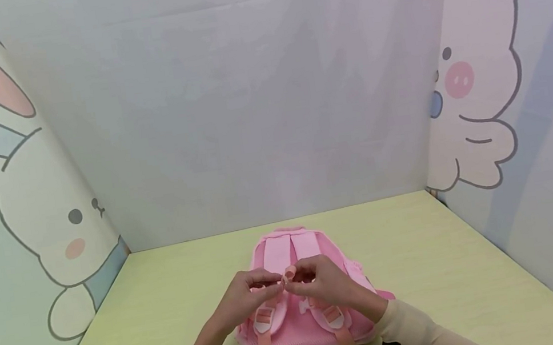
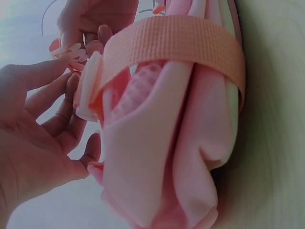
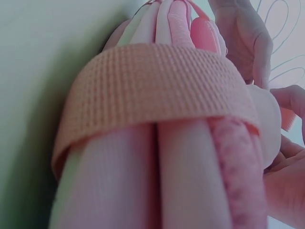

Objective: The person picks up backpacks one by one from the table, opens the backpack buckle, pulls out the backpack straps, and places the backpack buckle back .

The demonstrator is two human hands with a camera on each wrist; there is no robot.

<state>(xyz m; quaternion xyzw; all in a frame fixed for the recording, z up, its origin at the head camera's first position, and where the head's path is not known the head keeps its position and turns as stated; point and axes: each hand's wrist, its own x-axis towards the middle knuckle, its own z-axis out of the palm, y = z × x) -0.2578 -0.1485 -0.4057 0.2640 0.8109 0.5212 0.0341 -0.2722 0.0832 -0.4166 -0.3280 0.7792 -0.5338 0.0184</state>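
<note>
Pink fabric is catching my eye: a backpack (image 1: 306, 333) is lying straps-up on the tabletop (image 1: 168, 301), its long axis running toward the pale backdrop (image 1: 258, 111). Above it, left hand (image 1: 247, 296) and right hand (image 1: 325, 279) are meeting, fingers pinching a small clip (image 1: 284, 282) sitting between them, neither nearer.

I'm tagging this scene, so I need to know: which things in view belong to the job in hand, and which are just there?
Job:
- pink backpack
- pale clip, pinched between both hands' fingers
- left hand, right hand

Just there:
- table
- plain backdrop
- cartoon rabbit print
</note>
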